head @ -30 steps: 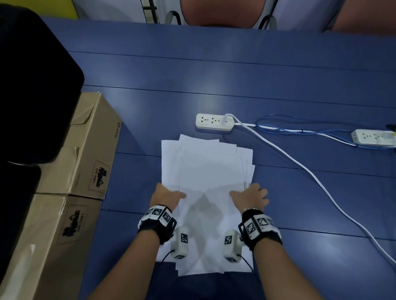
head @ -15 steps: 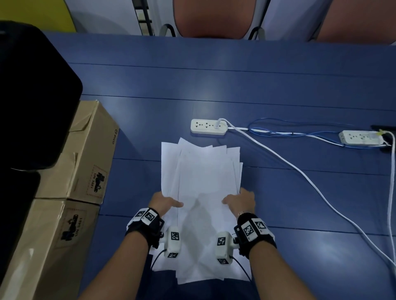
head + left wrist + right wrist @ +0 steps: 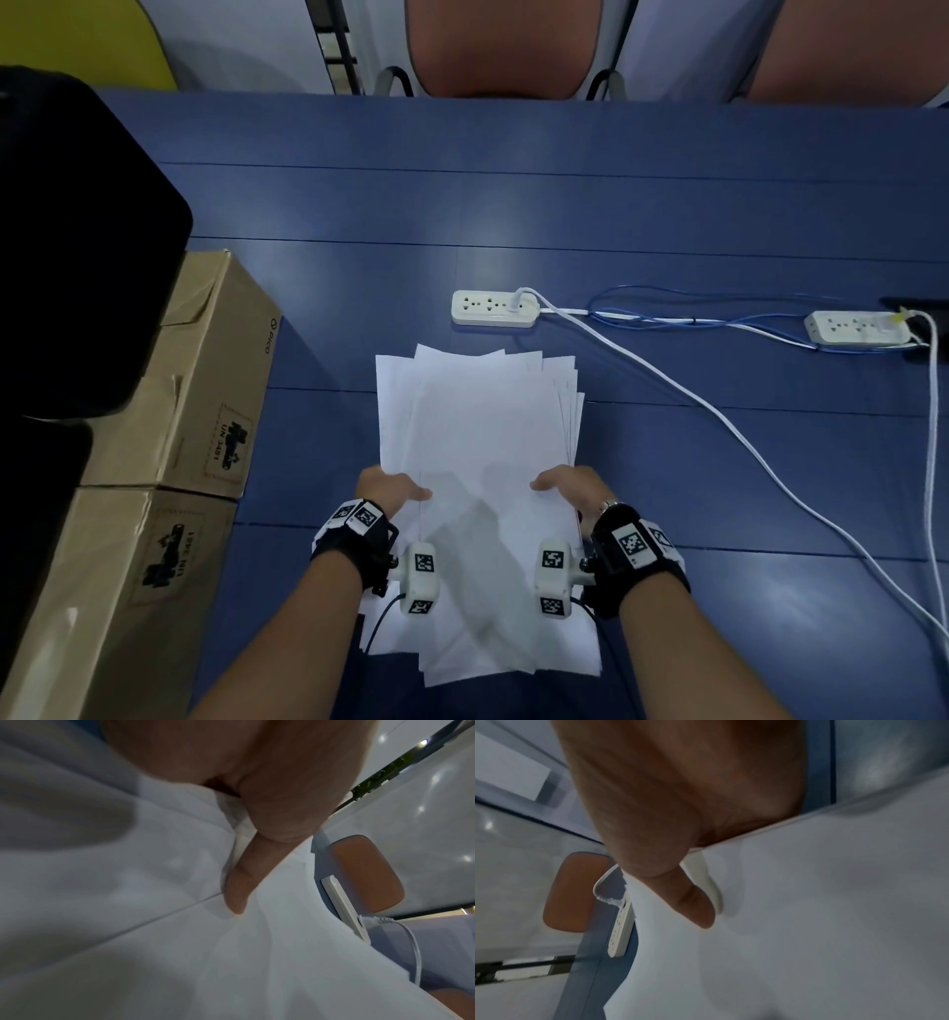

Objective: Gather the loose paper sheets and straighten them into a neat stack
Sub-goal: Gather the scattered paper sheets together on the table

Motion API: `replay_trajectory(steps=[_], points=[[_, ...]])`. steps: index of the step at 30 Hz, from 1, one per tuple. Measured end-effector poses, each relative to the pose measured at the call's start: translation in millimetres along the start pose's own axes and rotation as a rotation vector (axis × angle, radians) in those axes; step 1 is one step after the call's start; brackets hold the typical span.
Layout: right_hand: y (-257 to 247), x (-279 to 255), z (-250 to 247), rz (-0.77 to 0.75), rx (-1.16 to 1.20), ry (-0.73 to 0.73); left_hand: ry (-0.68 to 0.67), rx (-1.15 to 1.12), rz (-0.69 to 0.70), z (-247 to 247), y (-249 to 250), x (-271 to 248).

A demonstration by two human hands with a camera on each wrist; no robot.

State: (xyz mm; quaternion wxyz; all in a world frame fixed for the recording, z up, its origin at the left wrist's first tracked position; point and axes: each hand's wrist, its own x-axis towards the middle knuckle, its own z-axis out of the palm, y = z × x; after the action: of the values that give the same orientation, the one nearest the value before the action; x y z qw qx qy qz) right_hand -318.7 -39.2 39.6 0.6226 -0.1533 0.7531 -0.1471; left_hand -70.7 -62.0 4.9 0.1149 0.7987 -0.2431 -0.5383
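A fanned pile of white paper sheets (image 3: 482,437) lies on the blue table (image 3: 513,205) in front of me, its edges uneven at the far and near ends. My left hand (image 3: 390,488) grips the pile's left edge with the thumb on top. My right hand (image 3: 565,485) grips the right edge the same way. In the left wrist view the thumb (image 3: 239,882) presses down on the paper sheets (image 3: 180,953). In the right wrist view the thumb (image 3: 693,902) lies on the paper sheets (image 3: 808,923), whose edge runs in under the palm. The other fingers are hidden.
A white power strip (image 3: 494,308) sits just beyond the pile, and its white cable (image 3: 719,426) runs off to the right front. A second strip (image 3: 857,327) lies at the far right. Two cardboard boxes (image 3: 195,385) and a black object (image 3: 77,246) stand on the left.
Both hands have moved inward against the pile's sides. The sheets are pushed closer together and the pile is narrower than one second ago.
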Motion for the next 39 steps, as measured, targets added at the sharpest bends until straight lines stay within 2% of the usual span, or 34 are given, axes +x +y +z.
replay_trajectory(steps=[2,8,14,18,20,22,24,27,30,34,37,39], points=[[4,13,2,-0.016,0.031,0.0,-0.018,-0.024,-0.006,-1,0,1],[-11,-13,7,-0.07,0.07,-0.065,-0.043,-0.055,-0.027,-4,1,0],[-15,-15,4,-0.036,-0.074,-0.079,-0.043,-0.105,-0.014,-4,1,-3],[-12,-15,7,-0.09,-0.127,-0.121,-0.033,-0.214,0.044,3,-5,-9],[-13,-18,15,-0.157,-0.139,-0.16,-0.015,-0.282,0.063,6,-11,-8],[-17,-42,31,-0.291,-0.221,-0.182,-0.017,-0.295,0.041,5,-17,-6],[-17,-66,47,-0.444,-0.378,-0.214,-0.073,-0.316,-0.011,1,-21,0],[-11,-91,55,-0.63,-0.536,-0.196,-0.161,-0.404,0.002,-7,-18,-2],[-16,-99,36,-0.703,-0.403,-0.072,-0.225,-0.544,0.121,-21,4,-21],[-39,-92,-4,-0.771,0.053,0.154,-0.221,-0.707,0.435,-42,44,-42],[-56,-96,-20,-0.909,0.38,0.154,-0.225,-0.695,0.679,-51,77,-70],[-63,-99,-26,-1.013,0.477,0.153,-0.207,-0.656,0.815,-54,91,-84]])
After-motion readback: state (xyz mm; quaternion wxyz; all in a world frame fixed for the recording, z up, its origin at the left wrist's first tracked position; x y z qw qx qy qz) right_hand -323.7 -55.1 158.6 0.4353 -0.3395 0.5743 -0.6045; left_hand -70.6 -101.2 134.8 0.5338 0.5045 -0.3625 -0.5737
